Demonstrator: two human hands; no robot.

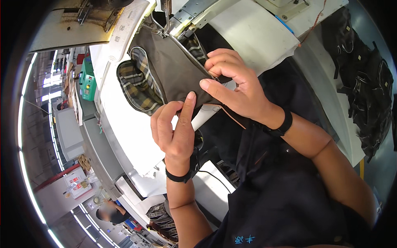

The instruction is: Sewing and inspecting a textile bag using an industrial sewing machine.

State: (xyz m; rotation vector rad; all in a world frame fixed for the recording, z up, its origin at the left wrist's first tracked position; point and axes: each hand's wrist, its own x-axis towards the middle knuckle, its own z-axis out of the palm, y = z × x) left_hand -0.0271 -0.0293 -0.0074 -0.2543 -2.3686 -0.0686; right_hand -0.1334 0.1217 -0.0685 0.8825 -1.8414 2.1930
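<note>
A dark brown fabric piece (165, 62) lies under the head of a sewing machine (182, 25). Two metal zippers run along it, a right zipper (188, 53) and a left one (154, 78). Green-and-white plaid lining (138, 82) folds out beside the left zipper. My left hand (174, 128) grips the near edge of the fabric by the left zipper's lower end, one finger laid along the cloth. My right hand (240, 84) has its fingers curled on the fabric at the right zipper's lower end. Its fingertips partly cover that end.
Dark garment pieces (364, 82) hang in a pile at the right. A green box (88, 78) stands beyond the white work table (128, 136) on the left. Plaid cloth (161, 217) lies below, near my left forearm. Farther off at lower left is another person (118, 213).
</note>
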